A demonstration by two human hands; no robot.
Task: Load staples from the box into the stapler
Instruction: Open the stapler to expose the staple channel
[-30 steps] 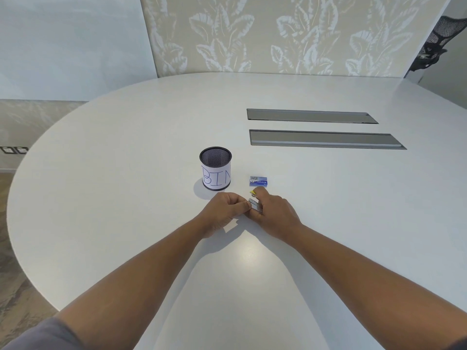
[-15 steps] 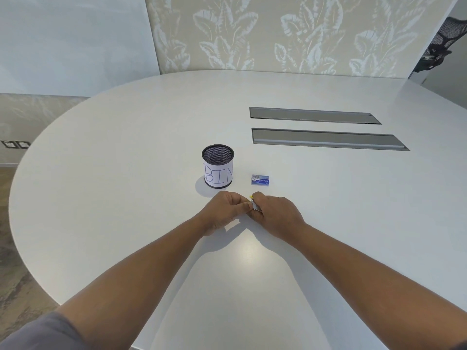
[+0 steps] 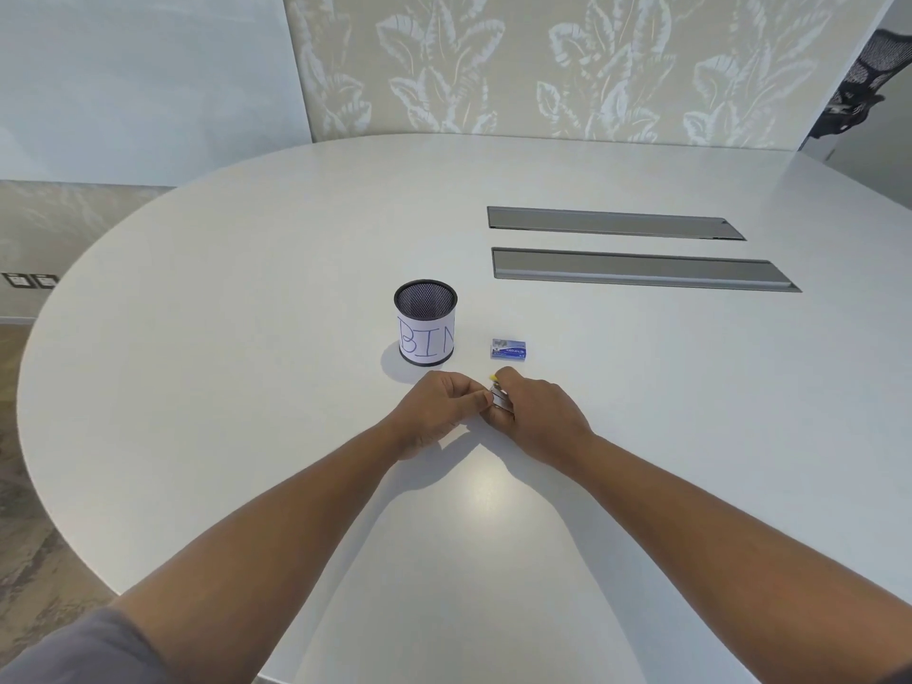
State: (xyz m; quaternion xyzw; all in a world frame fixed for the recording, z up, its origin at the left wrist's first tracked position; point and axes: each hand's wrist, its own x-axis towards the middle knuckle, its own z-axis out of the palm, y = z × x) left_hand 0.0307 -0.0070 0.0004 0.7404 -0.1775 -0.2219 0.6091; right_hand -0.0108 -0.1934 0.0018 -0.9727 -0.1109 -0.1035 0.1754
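Both hands are meeting over the small stapler [image 3: 499, 398]: right hand [image 3: 535, 412] gripping it, left hand [image 3: 446, 404] pinching its near side; staple box [image 3: 508, 349] lying just beyond right hand.

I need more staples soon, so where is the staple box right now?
In the head view the staple box lies on the white table, right of the mesh bin, just beyond the right hand.

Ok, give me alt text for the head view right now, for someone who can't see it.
Both hands, left and right, meet over a small stapler at the near middle of a white table, fingers curled round it. Just beyond sit a small blue staple box and, to its left, a black mesh cup labelled BIN.
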